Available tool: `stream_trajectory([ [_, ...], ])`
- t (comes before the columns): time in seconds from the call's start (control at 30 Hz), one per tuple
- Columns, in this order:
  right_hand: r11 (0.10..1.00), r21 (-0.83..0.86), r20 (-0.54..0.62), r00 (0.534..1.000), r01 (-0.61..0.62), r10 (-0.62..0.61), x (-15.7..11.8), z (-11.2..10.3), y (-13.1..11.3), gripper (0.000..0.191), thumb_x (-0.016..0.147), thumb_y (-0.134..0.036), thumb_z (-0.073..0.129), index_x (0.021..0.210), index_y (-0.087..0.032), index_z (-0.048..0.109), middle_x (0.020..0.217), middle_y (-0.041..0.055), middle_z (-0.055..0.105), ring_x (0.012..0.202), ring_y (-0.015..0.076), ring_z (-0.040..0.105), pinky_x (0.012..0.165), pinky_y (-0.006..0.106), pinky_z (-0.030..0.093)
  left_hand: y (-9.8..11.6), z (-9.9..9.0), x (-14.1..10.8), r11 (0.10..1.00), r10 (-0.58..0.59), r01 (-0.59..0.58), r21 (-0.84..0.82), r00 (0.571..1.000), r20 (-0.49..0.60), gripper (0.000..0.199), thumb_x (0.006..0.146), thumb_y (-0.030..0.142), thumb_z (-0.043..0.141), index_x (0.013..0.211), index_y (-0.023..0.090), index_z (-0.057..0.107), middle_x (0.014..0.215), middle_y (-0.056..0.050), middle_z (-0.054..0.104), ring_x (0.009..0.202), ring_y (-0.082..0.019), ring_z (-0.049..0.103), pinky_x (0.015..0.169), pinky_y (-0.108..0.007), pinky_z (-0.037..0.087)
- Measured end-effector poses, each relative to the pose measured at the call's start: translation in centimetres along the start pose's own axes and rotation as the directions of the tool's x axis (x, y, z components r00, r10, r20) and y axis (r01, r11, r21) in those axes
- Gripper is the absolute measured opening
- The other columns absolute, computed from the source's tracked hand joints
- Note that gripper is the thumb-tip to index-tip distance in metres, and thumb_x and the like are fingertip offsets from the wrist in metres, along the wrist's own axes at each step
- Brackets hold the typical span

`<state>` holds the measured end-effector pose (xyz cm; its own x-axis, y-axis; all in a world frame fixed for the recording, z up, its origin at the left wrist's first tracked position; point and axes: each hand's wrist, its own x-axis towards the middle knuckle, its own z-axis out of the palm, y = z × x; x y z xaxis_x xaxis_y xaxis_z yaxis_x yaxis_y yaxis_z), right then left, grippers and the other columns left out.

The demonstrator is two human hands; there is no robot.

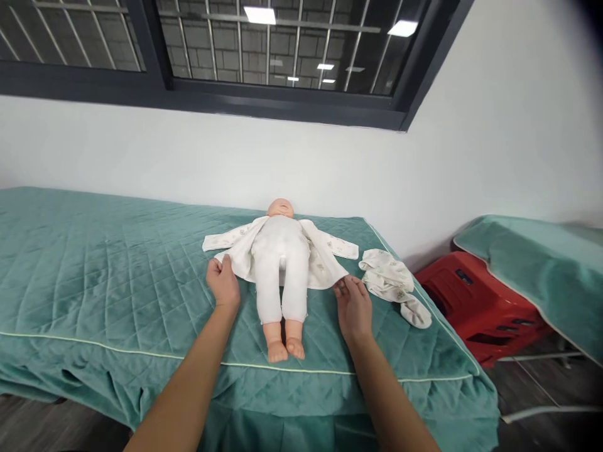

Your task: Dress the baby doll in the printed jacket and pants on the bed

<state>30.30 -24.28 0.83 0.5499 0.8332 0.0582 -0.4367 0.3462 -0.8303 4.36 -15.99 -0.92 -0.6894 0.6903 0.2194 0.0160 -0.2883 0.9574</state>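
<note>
A baby doll (282,270) with a white cloth body lies on its back, its head toward the wall and bare feet toward me. Under and around it a white printed baby jacket (323,257) is spread open, sleeves out to both sides. My left hand (223,280) is closed on the jacket's lower left corner. The lower right corner is pinched in the fingers of my right hand (353,302). Right of the doll lies a crumpled printed garment (389,279).
A green quilted cover (117,270) drapes the bed under the doll. Behind it stand a white wall (188,157) and a barred window. Red plastic stools (475,301) sit at the right, beside another green-covered surface (532,251).
</note>
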Motion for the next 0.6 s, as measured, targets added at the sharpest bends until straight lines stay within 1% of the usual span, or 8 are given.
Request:
stream_trajectory([
  [0.1,0.994,-0.109,0.013,1.000,0.021,-0.020,-1.7,-1.7,-0.4,0.020,0.073,-0.034,0.078,0.079,-0.021,0.065,0.097,0.0021,0.067,0.095,0.0157,0.063,0.088,0.030,0.050,0.6,-0.5,-0.2,0.992,0.031,-0.023,0.127,0.998,-0.057,0.036,0.079,0.024,0.061,0.063,0.022,0.029,0.062,0.008,0.027,0.061,-0.010,0.026,0.061,-0.025,0.028],
  [0.2,0.901,-0.406,0.109,0.987,0.152,-0.118,-2.0,-3.7,-1.0,0.021,0.077,-0.038,0.073,0.089,-0.022,0.066,0.108,0.0045,0.066,0.104,0.0204,0.061,0.096,0.039,0.047,0.9,-1.3,-0.5,0.983,0.039,-0.031,0.179,0.998,-0.041,0.034,0.077,0.021,0.062,0.062,0.022,0.031,0.061,0.008,0.029,0.060,-0.010,0.027,0.062,-0.025,0.027],
  [0.27,0.726,-0.606,0.233,0.946,0.324,-0.226,-1.1,-5.0,-1.9,0.022,0.079,-0.038,0.069,0.094,-0.023,0.065,0.114,0.0070,0.065,0.112,0.0244,0.058,0.101,0.045,0.044,1.0,-1.8,-0.8,0.978,0.048,-0.042,0.202,0.999,-0.022,0.034,0.077,0.021,0.061,0.062,0.022,0.031,0.060,0.008,0.028,0.060,-0.010,0.028,0.062,-0.025,0.028],
  [0.33,0.471,-0.721,0.382,0.859,0.507,-0.339,0.6,-6.3,-3.5,0.022,0.079,-0.038,0.065,0.095,-0.023,0.064,0.121,0.0101,0.062,0.118,0.0277,0.055,0.107,0.050,0.039,1.0,-2.3,-1.0,0.974,0.054,-0.052,0.218,0.999,-0.002,0.035,0.078,0.021,0.060,0.062,0.022,0.029,0.060,0.008,0.027,0.059,-0.010,0.028,0.062,-0.025,0.028],
  [0.4,0.218,-0.777,0.465,0.772,0.591,-0.434,2.8,-7.6,-5.6,0.026,0.079,-0.040,0.062,0.097,-0.022,0.064,0.123,0.0133,0.062,0.122,0.0307,0.052,0.112,0.053,0.033,1.0,-2.5,-1.1,0.971,0.056,-0.058,0.233,0.998,0.014,0.036,0.079,0.021,0.059,0.061,0.022,0.027,0.060,0.008,0.027,0.058,-0.010,0.027,0.062,-0.025,0.028],
  [0.43,0.130,-0.809,0.453,0.749,0.573,-0.483,4.1,-8.3,-6.7,0.029,0.078,-0.042,0.061,0.098,-0.021,0.063,0.124,0.0152,0.062,0.123,0.0325,0.051,0.111,0.055,0.033,0.9,-2.5,-1.1,0.969,0.056,-0.060,0.240,0.998,0.022,0.036,0.080,0.022,0.058,0.061,0.022,0.027,0.059,0.008,0.027,0.058,-0.010,0.027,0.061,-0.025,0.028],
  [0.5,0.019,-0.896,0.366,0.763,0.444,-0.533,6.5,-9.7,-8.6,0.034,0.078,-0.045,0.058,0.099,-0.019,0.062,0.124,0.0189,0.062,0.122,0.0359,0.051,0.107,0.056,0.034,0.9,-2.5,-1.1,0.966,0.058,-0.066,0.251,0.998,0.039,0.036,0.082,0.022,0.057,0.061,0.022,0.028,0.058,0.008,0.027,0.057,-0.011,0.028,0.061,-0.025,0.028],
  [0.6,0.097,-0.982,0.105,0.894,0.162,-0.435,9.1,-11.6,-10.5,0.037,0.074,-0.051,0.060,0.090,-0.018,0.064,0.098,0.0191,0.069,0.098,0.0357,0.061,0.089,0.051,0.045,1.0,-2.3,-1.1,0.961,0.061,-0.077,0.264,0.996,0.068,0.037,0.083,0.022,0.057,0.059,0.022,0.027,0.057,0.008,0.026,0.057,-0.011,0.027,0.061,-0.025,0.027],
])
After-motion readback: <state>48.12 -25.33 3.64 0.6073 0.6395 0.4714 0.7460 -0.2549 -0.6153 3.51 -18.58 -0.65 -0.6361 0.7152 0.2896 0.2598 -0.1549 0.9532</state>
